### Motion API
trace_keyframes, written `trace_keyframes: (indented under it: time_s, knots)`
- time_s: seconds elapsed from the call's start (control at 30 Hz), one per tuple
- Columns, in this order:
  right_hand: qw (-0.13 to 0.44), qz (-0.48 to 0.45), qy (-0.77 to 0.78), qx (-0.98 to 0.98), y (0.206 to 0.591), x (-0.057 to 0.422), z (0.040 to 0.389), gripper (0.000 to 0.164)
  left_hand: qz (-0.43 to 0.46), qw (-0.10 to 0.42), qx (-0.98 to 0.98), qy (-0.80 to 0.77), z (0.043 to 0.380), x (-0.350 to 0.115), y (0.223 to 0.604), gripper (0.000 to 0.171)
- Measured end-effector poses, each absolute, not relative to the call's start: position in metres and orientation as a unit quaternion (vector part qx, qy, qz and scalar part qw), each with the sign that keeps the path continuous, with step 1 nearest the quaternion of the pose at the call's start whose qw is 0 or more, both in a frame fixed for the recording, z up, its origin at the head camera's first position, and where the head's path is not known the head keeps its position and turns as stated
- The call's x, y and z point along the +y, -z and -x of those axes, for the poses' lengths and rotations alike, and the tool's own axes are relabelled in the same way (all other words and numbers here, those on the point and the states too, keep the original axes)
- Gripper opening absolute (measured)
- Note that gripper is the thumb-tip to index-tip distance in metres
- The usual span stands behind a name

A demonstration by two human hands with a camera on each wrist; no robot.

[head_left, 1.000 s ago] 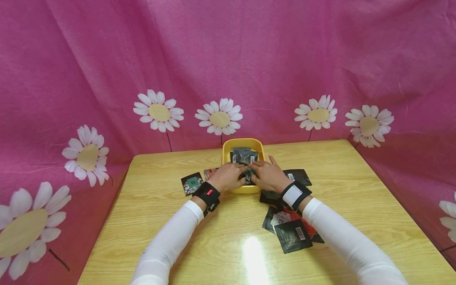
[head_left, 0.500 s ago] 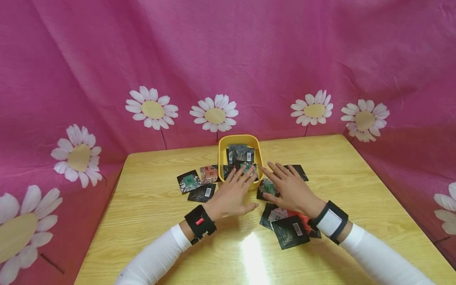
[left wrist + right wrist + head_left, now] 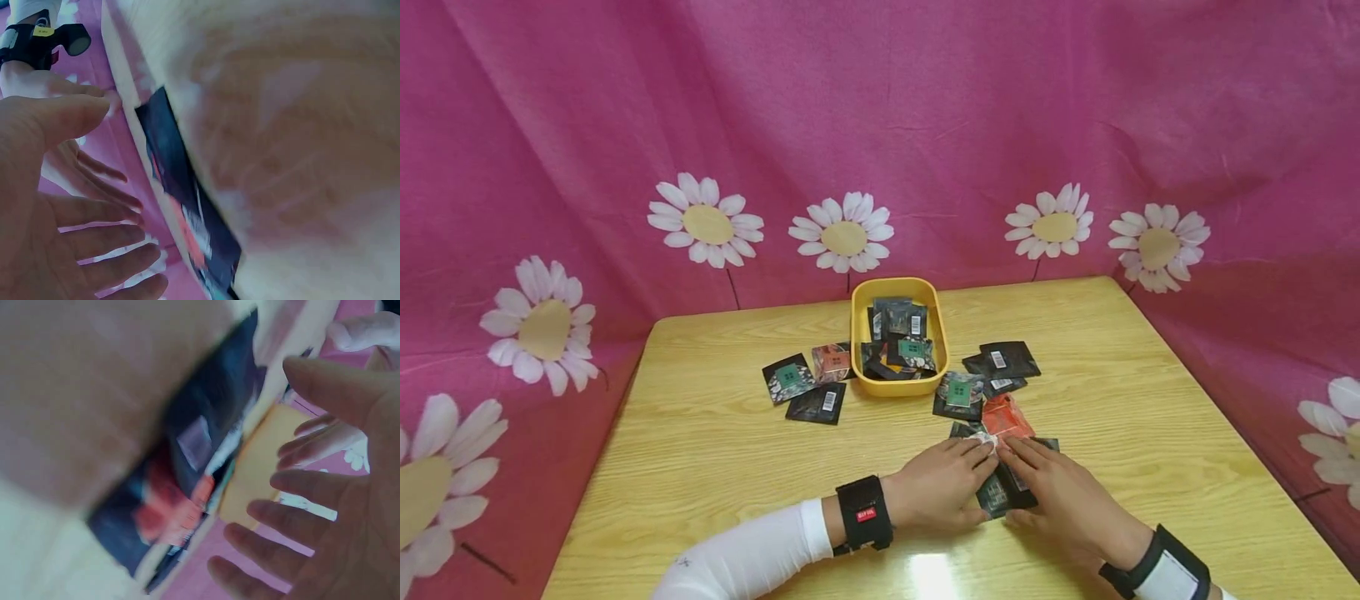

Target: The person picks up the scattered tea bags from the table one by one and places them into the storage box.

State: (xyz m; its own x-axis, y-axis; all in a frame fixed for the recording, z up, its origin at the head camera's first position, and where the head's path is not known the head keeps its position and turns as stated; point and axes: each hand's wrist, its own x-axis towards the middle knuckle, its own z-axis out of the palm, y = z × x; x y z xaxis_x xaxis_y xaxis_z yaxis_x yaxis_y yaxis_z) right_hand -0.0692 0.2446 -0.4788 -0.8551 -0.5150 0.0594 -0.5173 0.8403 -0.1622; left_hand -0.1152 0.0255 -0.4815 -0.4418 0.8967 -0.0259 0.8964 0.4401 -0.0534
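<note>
In the head view both hands are low over a loose pile of flat, square sachets near the front right of the table. My left hand (image 3: 936, 487) is at the pile's left side, fingers stretched toward it. From the right, my right hand (image 3: 1067, 500) covers part of the same pile, its fingertips close to the left hand's. Between them shows a black sachet (image 3: 995, 493), with a red sachet (image 3: 1003, 419) just beyond. The wrist views show spread, fairly straight fingers beside a black sachet (image 3: 165, 137) and a red one (image 3: 165, 509).
A yellow container (image 3: 898, 388) holding several sachets stands at the back middle. Left of it lie a green-labelled sachet (image 3: 787, 379), a red-labelled one (image 3: 832, 363) and a black one (image 3: 816, 404). Another green-labelled sachet (image 3: 958, 395) and black ones (image 3: 1011, 360) lie to its right.
Both hands have left the yellow container, drawing back and rightward to the front-right sachet pile. Sachets inside the container are now uncovered, and the head view has shifted slightly.
</note>
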Motion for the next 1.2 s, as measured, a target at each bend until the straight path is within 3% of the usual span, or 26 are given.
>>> trace_keyframes:
  time_s: [0.2,0.43,0.73,0.93,1.07,1.2]
  knots:
    - [-0.036,-0.258,-0.109,-0.959,0.488,0.246,0.058,0.070,0.533,-0.028,-0.844,-0.047,0.108,0.035,0.493,0.073]
    - [-0.049,-0.254,-0.090,-0.962,0.491,0.244,0.056,0.051,0.541,0.016,-0.837,-0.074,0.105,0.039,0.500,0.064]
    - [0.011,-0.288,-0.047,-0.956,0.494,0.239,0.060,0.039,0.543,0.066,-0.834,-0.075,0.109,0.043,0.501,0.032]
    - [0.139,-0.315,-0.048,-0.938,0.495,0.239,0.067,0.028,0.533,0.109,-0.837,-0.052,0.116,0.040,0.497,0.009]
    - [0.201,-0.320,-0.059,-0.924,0.486,0.236,0.073,0.034,0.518,0.132,-0.845,-0.031,0.122,0.033,0.483,0.011]
    - [0.207,-0.321,-0.060,-0.922,0.469,0.229,0.083,0.042,0.507,0.148,-0.849,-0.021,0.129,0.023,0.463,0.018]
